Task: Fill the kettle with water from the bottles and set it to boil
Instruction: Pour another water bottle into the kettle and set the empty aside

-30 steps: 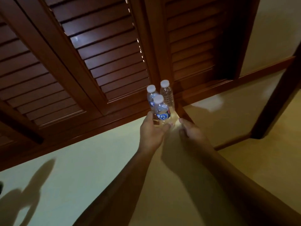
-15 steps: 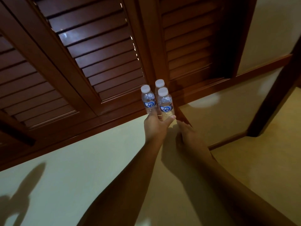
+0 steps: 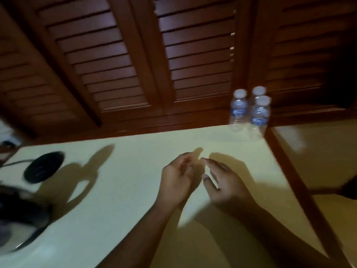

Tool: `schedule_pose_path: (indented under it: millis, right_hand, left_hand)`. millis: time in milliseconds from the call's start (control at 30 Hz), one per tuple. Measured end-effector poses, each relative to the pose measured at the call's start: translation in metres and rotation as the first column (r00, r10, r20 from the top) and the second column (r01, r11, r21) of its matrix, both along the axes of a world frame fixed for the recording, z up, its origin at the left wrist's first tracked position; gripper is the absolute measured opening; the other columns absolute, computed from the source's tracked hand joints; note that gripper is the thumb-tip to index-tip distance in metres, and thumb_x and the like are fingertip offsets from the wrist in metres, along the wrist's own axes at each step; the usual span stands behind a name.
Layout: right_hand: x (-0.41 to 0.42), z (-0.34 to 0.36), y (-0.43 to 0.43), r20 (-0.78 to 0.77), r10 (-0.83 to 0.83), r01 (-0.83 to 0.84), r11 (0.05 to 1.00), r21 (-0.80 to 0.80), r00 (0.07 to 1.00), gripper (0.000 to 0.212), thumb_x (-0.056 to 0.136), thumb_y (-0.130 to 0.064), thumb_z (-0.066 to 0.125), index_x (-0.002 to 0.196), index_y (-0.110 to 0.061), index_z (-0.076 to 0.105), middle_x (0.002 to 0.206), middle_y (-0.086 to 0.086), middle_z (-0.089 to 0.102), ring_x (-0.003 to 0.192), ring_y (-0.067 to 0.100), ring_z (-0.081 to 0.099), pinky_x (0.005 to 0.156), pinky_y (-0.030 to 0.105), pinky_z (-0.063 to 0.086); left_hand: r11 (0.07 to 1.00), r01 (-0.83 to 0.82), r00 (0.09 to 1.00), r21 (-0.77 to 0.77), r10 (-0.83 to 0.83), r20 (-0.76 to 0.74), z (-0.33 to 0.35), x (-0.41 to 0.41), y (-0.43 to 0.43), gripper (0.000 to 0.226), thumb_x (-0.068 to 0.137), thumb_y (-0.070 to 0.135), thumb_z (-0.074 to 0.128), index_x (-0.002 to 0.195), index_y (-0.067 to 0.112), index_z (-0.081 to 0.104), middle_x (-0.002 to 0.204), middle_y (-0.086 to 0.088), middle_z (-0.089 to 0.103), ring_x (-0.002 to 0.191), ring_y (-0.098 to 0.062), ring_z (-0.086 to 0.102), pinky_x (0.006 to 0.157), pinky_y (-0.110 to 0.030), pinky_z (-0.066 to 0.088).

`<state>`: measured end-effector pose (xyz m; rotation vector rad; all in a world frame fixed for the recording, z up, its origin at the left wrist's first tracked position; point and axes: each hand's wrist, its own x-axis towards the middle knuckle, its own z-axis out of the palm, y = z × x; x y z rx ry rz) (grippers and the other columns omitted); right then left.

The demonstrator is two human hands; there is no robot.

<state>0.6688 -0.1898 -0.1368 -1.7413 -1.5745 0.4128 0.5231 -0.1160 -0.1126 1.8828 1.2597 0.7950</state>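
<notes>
Both your hands are empty above the pale countertop [image 3: 135,151].
Left hand [image 3: 178,182] loosely curled, right hand [image 3: 225,182] spread; the three water bottles [image 3: 249,111] stand beyond your fingertips, untouched.

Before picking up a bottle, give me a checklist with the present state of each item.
1. Both hands free: left hand and right hand hold nothing. Ok.
2. Bottles upright: three water bottles stand together at the counter's far right corner. Ok.
3. Caps: all three show white caps on. Not ok for pouring yet.
4. Path to the bottles: bare counter between hands and bottles. Ok.
5. Kettle base: black disc on the counter at left, nothing on it. Ok.
6. Kettle: dark blurred shape at the left edge; lid state cannot tell.
</notes>
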Motion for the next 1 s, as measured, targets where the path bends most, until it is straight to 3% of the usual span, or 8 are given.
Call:
schedule_pose_path:
  millis: [167, 333, 533, 733, 833, 1000]
  right_hand:
    - [-0.105, 0.005, 0.019, 0.028, 0.278, -0.279, 0.957, 0.075, 0.96, 0.046, 0.1, -0.029, 0.053, 0.145, -0.019, 0.049, 0.141, -0.005, 0.057, 0.13, 0.008, 0.05, 0.107, 0.022, 0.04]
    - [-0.211, 0.01, 0.025, -0.001, 0.502, -0.497, 0.856, 0.144, 0.865, 0.045, 0.099, -0.022, 0.055, 0.143, -0.016, 0.052, 0.137, -0.004, 0.06, 0.124, 0.008, 0.055, 0.105, 0.023, 0.043]
    - [-0.334, 0.006, 0.016, 0.041, 0.7, -0.697, 0.702, 0.149, 0.713, 0.047, 0.099, -0.028, 0.051, 0.144, -0.016, 0.051, 0.144, -0.005, 0.054, 0.135, 0.005, 0.046, 0.112, 0.028, 0.039]
    - [-0.446, 0.005, 0.012, 0.09, 0.738, -0.743, 0.66, 0.107, 0.669, 0.046, 0.099, -0.027, 0.052, 0.144, -0.017, 0.051, 0.145, -0.007, 0.053, 0.135, 0.002, 0.042, 0.111, 0.009, 0.025]
    - [-0.503, 0.008, 0.023, 0.124, 0.728, -0.737, 0.673, 0.061, 0.675, 0.048, 0.102, -0.031, 0.049, 0.147, -0.016, 0.046, 0.149, -0.005, 0.048, 0.139, 0.006, 0.038, 0.114, 0.018, 0.026]
    - [-0.577, 0.001, 0.06, 0.294, 0.661, -0.681, 0.731, -0.045, 0.69, 0.059, 0.103, -0.042, 0.035, 0.152, -0.01, 0.037, 0.158, 0.006, 0.039, 0.148, 0.018, 0.028, 0.123, 0.035, 0.018]
  left_hand:
    - [0.984, -0.178, 0.984, 0.032, 0.178, 0.011, -0.011, -0.131, -0.019, 0.042, 0.103, 0.005, 0.058, 0.139, 0.024, 0.068, 0.133, 0.018, 0.071, 0.124, 0.008, 0.063, 0.11, -0.018, 0.048]
    - [0.919, -0.387, 0.922, 0.081, 0.386, 0.028, -0.011, -0.244, -0.063, 0.043, 0.101, 0.006, 0.06, 0.139, 0.026, 0.068, 0.134, 0.018, 0.07, 0.125, 0.008, 0.061, 0.109, -0.018, 0.048]
    - [0.826, -0.552, 0.834, 0.112, 0.549, 0.06, -0.011, -0.364, -0.113, 0.037, 0.102, 0.011, 0.064, 0.136, 0.023, 0.071, 0.132, 0.017, 0.072, 0.125, 0.008, 0.062, 0.105, -0.015, 0.048]
    - [0.768, -0.624, 0.781, 0.143, 0.62, 0.076, -0.019, -0.485, -0.125, 0.036, 0.102, 0.014, 0.065, 0.137, 0.022, 0.07, 0.132, 0.016, 0.071, 0.123, 0.009, 0.062, 0.103, -0.013, 0.048]
    - [0.767, -0.624, 0.781, 0.149, 0.62, 0.077, -0.018, -0.542, -0.113, 0.037, 0.104, 0.016, 0.064, 0.14, 0.023, 0.067, 0.134, 0.016, 0.069, 0.123, 0.011, 0.06, 0.103, -0.011, 0.047]
    - [0.7, -0.682, 0.728, 0.209, 0.679, 0.101, -0.014, -0.62, -0.067, 0.037, 0.104, 0.02, 0.064, 0.141, 0.019, 0.066, 0.134, 0.008, 0.07, 0.121, -0.002, 0.064, 0.099, -0.012, 0.048]
